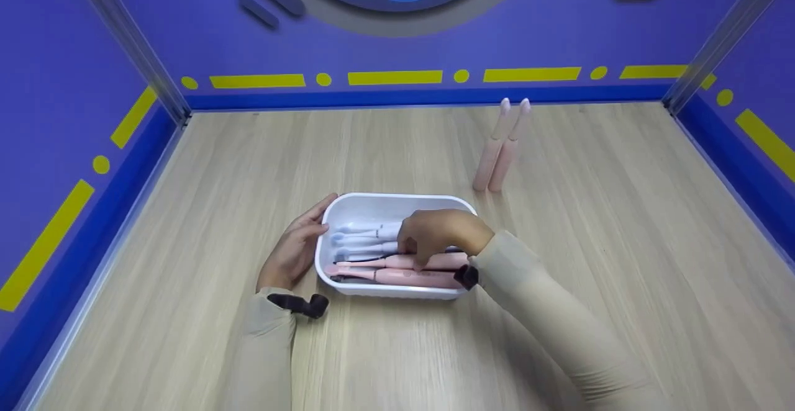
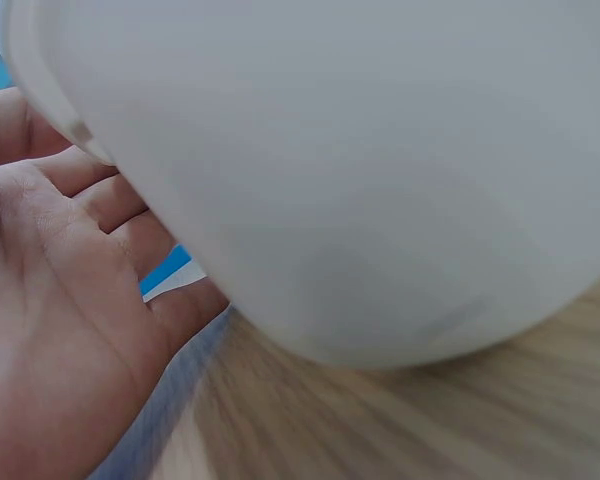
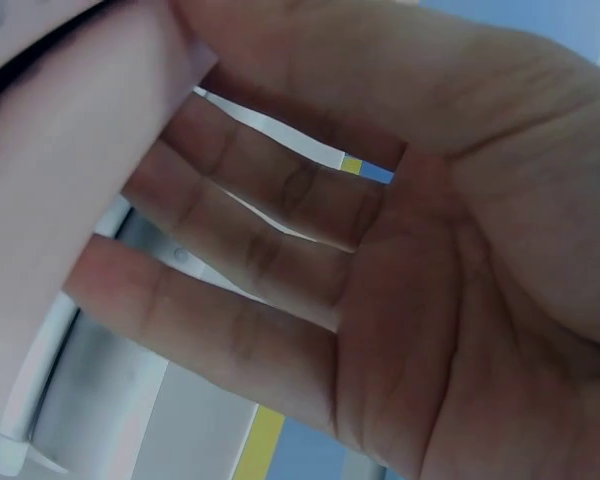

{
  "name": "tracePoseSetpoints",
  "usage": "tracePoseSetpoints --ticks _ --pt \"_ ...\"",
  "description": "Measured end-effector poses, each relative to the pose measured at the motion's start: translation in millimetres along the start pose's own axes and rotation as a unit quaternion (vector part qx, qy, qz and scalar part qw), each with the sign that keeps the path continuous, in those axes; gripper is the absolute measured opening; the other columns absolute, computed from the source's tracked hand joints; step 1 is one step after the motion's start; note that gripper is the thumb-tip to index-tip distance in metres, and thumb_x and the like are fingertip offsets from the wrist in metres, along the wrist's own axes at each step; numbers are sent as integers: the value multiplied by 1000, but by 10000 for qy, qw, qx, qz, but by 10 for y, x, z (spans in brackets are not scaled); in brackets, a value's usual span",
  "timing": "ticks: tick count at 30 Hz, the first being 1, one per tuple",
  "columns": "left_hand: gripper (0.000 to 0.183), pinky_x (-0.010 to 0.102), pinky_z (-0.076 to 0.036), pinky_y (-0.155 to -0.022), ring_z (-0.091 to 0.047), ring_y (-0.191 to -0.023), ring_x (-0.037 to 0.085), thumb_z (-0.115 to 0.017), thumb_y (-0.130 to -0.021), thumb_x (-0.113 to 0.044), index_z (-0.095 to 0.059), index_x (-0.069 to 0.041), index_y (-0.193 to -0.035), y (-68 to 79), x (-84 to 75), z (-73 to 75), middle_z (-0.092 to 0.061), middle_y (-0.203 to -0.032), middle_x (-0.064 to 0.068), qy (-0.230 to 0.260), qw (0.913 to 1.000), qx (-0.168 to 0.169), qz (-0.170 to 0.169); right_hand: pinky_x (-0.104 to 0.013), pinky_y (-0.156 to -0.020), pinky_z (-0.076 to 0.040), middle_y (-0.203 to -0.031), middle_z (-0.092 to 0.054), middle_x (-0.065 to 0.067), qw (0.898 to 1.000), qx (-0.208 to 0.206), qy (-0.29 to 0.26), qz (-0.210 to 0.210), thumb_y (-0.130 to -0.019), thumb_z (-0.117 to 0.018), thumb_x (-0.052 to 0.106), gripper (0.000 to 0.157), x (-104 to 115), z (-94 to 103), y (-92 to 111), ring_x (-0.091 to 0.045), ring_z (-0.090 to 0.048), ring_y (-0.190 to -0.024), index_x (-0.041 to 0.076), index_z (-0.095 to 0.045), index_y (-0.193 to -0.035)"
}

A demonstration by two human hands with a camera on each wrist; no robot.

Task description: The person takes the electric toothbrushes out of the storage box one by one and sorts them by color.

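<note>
A white plastic bin sits on the table with electric toothbrushes lying in it: several white toothbrushes toward the back and two pink ones along the front. My left hand holds the bin's left end, thumb at the rim and fingers along the outer wall. In the left wrist view the bin's wall fills most of the picture. Reaching into the bin from the right, my right hand pinches the handle of the rear pink toothbrush. The front pink toothbrush lies beside it.
Two pink electric toothbrushes stand upright side by side on the table, behind and right of the bin. Blue-purple panels with yellow dashes wall in the wooden tabletop at the back and both sides.
</note>
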State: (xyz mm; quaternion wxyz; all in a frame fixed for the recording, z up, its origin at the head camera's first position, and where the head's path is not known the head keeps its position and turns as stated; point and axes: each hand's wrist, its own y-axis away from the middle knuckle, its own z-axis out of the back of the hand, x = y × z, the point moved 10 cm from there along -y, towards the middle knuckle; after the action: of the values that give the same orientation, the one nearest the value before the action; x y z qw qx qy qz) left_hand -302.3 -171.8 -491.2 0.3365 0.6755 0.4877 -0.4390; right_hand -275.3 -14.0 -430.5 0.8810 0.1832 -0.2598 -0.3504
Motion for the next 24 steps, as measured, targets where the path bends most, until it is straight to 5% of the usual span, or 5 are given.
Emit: tracePoseSetpoints --ticks 6,10,16,24 --pt "65 38 -6 -122 -10 -148 24 -35 -89 5 -16 4 -151 3 2 -11 -12 -161 15 -8 10000 28 12 -24 -66 -42 -88 -60 0 10000 -9 7 14 -78 -75 7 24 1 -3 -6 -12 -47 -78 6 -70 -101" --pt "66 38 -5 -122 -10 -148 24 -35 -89 5 -15 4 -151 -2 5 -15 -12 -161 15 34 10000 55 19 -23 -56 -31 -71 -45 4 9996 83 41 262 -78 -73 4 10 38 -21 -18 -11 -40 -67 7 -64 -81" --pt "66 38 -5 -122 -10 -148 25 -35 -88 5 -15 3 -152 -1 3 -15 -12 -161 15 -21 10000 52 23 -22 -50 -18 -58 -28 7 9975 71 142 687 -74 -65 -3 35 96 -18 -9 -8 -27 -56 15 -38 -60" --pt "65 37 -7 -122 -11 -149 24 -35 -90 4 -16 1 -152 -7 13 -16 -13 -161 14 -102 9999 37 106 -22 -51 -15 -59 -23 8 9953 16 237 936 -73 -61 -4 37 130 -5 19 -7 -22 -57 16 -33 -59"
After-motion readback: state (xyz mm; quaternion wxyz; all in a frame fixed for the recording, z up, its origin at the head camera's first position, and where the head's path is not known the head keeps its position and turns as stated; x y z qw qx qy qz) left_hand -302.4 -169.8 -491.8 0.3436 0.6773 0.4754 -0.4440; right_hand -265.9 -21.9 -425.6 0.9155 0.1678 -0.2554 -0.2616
